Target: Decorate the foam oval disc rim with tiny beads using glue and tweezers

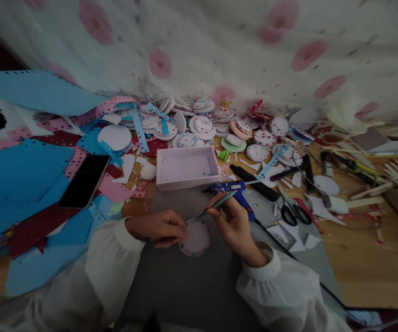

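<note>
In front of the shallow white rectangular tray (187,167), on the grey mat (185,276): one small round white disc with dotted rim (195,238). Left hand (160,227), fingers curled, pins the disc's near-left edge. Right hand (235,224) pinches a thin teal-handled tool (216,204), possibly a brush, tip at the disc's rim. Blue hot-glue gun (235,190) lies just right of the tray; black-handled scissors (294,212) further right on the bench (358,258).

The left hand (160,227) covers the near-left edge of the round disc (195,238); its fingertips are not visible. The tip of the thin tool (216,204) in the right hand (233,226) is too small to identify. Both sleeves are cut off by the bottom edge. The decorated discs (202,123) at the back are too blurred for their patterns to be read. The blue sheets (19,175) run past the left edge.
</note>
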### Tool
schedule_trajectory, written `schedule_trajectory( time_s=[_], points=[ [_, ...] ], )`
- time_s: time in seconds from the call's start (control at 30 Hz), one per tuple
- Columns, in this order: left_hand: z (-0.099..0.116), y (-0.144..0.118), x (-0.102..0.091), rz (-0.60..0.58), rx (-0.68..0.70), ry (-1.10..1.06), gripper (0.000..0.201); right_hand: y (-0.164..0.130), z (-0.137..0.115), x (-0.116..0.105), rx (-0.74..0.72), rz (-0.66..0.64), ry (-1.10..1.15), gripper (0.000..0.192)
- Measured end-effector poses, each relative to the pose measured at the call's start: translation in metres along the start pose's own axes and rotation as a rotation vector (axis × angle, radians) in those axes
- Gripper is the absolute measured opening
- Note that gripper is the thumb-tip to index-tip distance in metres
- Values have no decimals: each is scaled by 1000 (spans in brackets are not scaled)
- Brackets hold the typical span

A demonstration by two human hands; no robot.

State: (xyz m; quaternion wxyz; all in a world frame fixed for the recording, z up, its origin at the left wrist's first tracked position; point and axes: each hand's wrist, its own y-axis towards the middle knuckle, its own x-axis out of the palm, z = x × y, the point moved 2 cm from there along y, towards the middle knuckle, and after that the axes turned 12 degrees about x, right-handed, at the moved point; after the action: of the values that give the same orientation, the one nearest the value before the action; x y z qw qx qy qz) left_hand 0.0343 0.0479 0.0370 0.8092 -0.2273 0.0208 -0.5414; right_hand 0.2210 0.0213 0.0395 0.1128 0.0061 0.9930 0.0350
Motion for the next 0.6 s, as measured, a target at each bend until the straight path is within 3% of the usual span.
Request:
schedule_trajectory(
  time_s=[0.6],
  points=[
    [-3, 0, 0, -9, 18, -16, 39, 0, -6, 1, -111, 47, -109, 6]
  ],
)
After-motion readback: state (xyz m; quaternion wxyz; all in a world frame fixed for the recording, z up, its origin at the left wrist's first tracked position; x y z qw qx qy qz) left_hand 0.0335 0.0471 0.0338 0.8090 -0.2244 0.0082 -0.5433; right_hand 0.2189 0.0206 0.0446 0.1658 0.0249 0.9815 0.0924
